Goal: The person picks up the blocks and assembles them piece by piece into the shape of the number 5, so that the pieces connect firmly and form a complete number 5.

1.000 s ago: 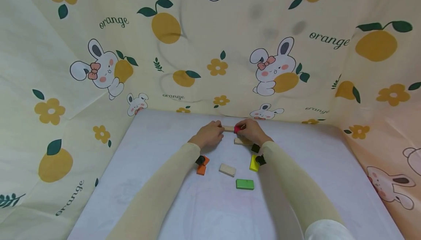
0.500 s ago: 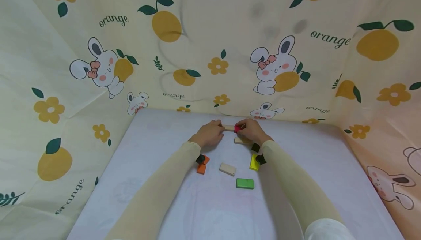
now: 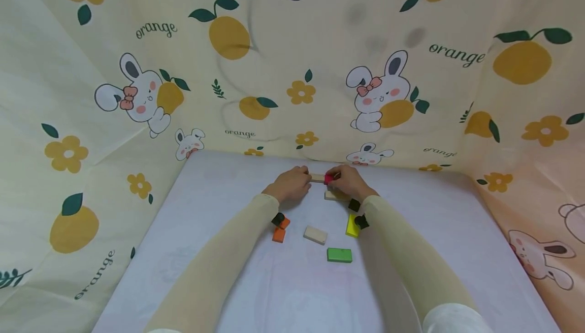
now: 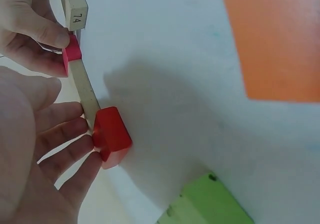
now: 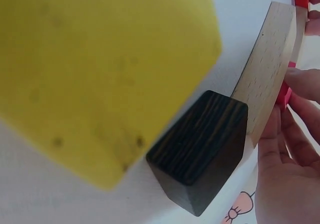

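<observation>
My right hand (image 3: 349, 181) pinches a pinkish-red block (image 4: 74, 48) between thumb and fingers at the back of the white table. Against it stands a light wooden block (image 4: 86, 91), whose other end meets a red block (image 4: 114, 134). My left hand (image 4: 55, 129) has its fingers extended, their tips touching the red block and the wooden one; in the head view the red block is hidden behind this hand. Just in front of the right hand lies a second wooden block (image 3: 335, 196), with "74" on its end in the left wrist view. A black block (image 5: 200, 149) is beside it.
Nearer the person on the table (image 3: 205, 206) lie orange blocks (image 3: 279, 234), a plain wooden block (image 3: 315, 234), a yellow block (image 3: 352, 225) and a green block (image 3: 339, 255). Another green piece (image 4: 210, 201) shows in the left wrist view. A printed cloth (image 3: 274, 69) rises behind.
The hands and blocks keep their places; only the head view shifts slightly.
</observation>
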A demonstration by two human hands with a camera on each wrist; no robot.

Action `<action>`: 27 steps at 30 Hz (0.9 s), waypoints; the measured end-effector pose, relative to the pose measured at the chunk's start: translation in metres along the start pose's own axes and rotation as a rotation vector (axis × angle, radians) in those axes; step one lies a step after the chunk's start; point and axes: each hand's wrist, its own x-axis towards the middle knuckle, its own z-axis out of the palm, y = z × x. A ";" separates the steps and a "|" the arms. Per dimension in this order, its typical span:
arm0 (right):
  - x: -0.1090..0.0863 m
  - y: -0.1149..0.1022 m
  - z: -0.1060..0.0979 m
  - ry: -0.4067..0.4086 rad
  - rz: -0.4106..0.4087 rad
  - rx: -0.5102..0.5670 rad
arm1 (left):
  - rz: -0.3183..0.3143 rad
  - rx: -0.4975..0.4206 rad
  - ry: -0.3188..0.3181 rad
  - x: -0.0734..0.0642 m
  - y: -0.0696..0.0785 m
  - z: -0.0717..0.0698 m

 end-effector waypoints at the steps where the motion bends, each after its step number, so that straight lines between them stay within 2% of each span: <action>1: 0.000 0.000 0.000 -0.003 -0.001 0.003 | -0.001 0.002 -0.002 0.001 0.000 0.000; 6: -0.003 0.001 0.000 0.001 -0.018 0.024 | -0.008 -0.016 0.012 0.003 0.000 0.001; 13: -0.006 0.001 0.001 0.024 -0.010 0.052 | 0.025 -0.049 0.069 0.005 -0.005 0.009; 17: -0.008 0.001 0.000 0.027 -0.008 0.070 | 0.017 -0.136 0.095 -0.001 -0.008 0.008; 23: -0.011 0.008 -0.004 0.028 -0.008 0.087 | -0.014 -0.346 0.128 -0.013 -0.018 0.002; 27: -0.017 0.012 -0.010 0.041 0.006 0.098 | -0.030 -0.390 0.135 -0.016 -0.026 0.001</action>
